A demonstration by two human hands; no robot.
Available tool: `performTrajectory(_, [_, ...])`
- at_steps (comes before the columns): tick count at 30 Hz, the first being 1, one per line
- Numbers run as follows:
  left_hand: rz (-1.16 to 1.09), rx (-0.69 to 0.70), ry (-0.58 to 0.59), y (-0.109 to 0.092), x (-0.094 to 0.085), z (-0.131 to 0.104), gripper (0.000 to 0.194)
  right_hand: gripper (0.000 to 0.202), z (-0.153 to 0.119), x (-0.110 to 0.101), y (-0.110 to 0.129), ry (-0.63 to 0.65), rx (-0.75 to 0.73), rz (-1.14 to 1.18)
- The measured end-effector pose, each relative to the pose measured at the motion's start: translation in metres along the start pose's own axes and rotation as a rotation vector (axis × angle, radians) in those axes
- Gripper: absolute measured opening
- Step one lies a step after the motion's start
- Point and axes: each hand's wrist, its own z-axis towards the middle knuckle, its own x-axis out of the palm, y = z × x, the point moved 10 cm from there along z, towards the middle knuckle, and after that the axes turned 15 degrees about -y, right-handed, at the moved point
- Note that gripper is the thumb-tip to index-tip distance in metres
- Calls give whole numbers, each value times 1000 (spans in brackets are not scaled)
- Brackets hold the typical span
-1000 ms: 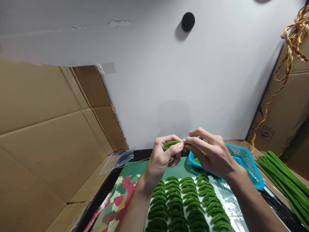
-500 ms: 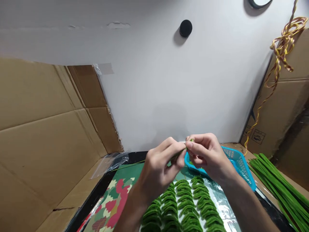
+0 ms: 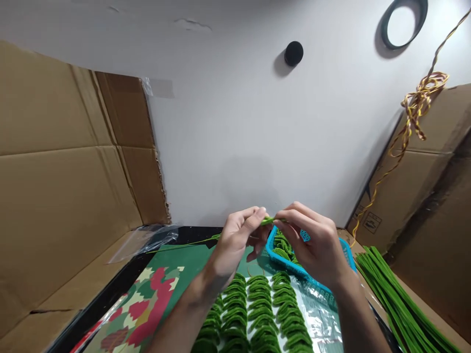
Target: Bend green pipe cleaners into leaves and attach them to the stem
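Both hands meet above the far part of the work surface, around a short bright green piece of pipe cleaner [image 3: 268,221]. Thumb and fingers of my left hand [image 3: 241,235] are closed on it. My right hand [image 3: 312,240] pinches its other end with the fingertips. A thin green strand [image 3: 184,246] runs off to the left behind my left hand. Below them, curved green pipe cleaner pieces [image 3: 259,304] lie in several rows on a white sheet. Beyond my right hand, a blue plastic basket [image 3: 270,250] holds more green loops, partly hidden by that hand.
A bundle of straight green pipe cleaners [image 3: 401,299] lies at the right. On the left is a camouflage-patterned sheet [image 3: 147,304] and a clear plastic bag [image 3: 147,240]. Cardboard walls [image 3: 66,196] flank both sides. Twisted yellow wire [image 3: 415,108] hangs at the right.
My left hand has turned so its thumb is on top, and the right hand's fingers now lie over the piece. More green pipe cleaner shows between them. The view has shifted right.
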Motion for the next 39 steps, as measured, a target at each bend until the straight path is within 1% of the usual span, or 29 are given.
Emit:
performTrajectory(2, [-63,-81,15,11,2,2,41,19,-2,1,-2,45,-5,-52])
performTrajectory(3, [-73,-95,25,14,3,2,37,19,-2,0,-4,55,8,-70])
performTrajectory(5, [-42,-56,36,14,4,0,30,21,-3,-2,-11,56,79,-64])
performTrajectory(6, [10,12,22,9,3,-1,26,24,-4,-2,-17,54,150,-27])
performTrajectory(7, [91,120,-4,1,0,-3,22,29,-6,-1,-24,55,245,41])
performTrajectory(8, [195,271,-36,-11,-1,-7,17,34,-8,1,-31,58,355,139])
performTrajectory(10, [430,660,-97,-39,1,-23,2,41,-16,12,-42,79,577,383])
performTrajectory(11, [529,866,-120,-51,6,-36,10,42,-19,18,-44,93,659,494])
performTrajectory(12, [597,1043,-135,-59,10,-48,20,41,-21,21,-44,100,707,574])
performTrajectory(13, [627,1169,-152,-63,13,-58,27,40,-21,22,-43,92,722,606])
performTrajectory(14, [624,1230,-175,-66,13,-62,29,39,-20,20,-42,68,704,589])
performTrajectory(15, [603,1212,-196,-68,10,-61,26,37,-17,15,-40,42,659,529])
performTrajectory(16, [567,1119,-205,-66,6,-54,19,36,-15,10,-38,26,595,443])
performTrajectory(17, [520,967,-198,-62,2,-42,9,34,-13,5,-34,25,525,348])
performTrajectory(18, [466,782,-172,-53,-2,-30,3,32,-11,2,-31,38,455,257])
performTrajectory(20, [327,436,-89,-30,-3,-14,19,28,-9,-1,-24,78,330,116])
performTrajectory(21, [250,306,-46,-20,-1,-11,27,27,-8,-2,-22,94,275,66])
performTrajectory(22, [176,213,-12,-12,1,-9,33,26,-8,-3,-19,103,225,26])
performTrajectory(25, [0,60,63,1,7,-5,38,23,-6,-2,-14,114,126,-23])
performTrajectory(28, [-96,-43,156,9,16,-5,34,22,-5,-3,-13,102,133,1])
performTrajectory(30, [-109,-86,205,11,22,-8,32,25,-5,-4,-13,102,164,27])
performTrajectory(32, [-65,-72,217,10,25,-12,29,28,-6,-5,-17,100,219,62])
performTrajectory(33, [-11,-21,196,7,24,-12,27,29,-7,-5,-20,93,264,86])
performTrajectory(34, [74,73,156,1,20,-12,24,30,-8,-5,-25,83,320,115])
performTrajectory(35, [192,212,110,-8,17,-13,20,32,-9,-4,-32,78,387,152])
performTrajectory(36, [335,386,68,-19,16,-17,15,34,-12,-2,-38,80,460,200])
performTrajectory(37, [487,574,41,-29,17,-23,11,36,-14,1,-44,89,532,257])
performTrajectory(38, [625,751,32,-36,21,-31,11,37,-17,5,-49,104,593,315])
performTrajectory(39, [728,897,36,-40,26,-38,14,37,-19,8,-51,112,633,358])
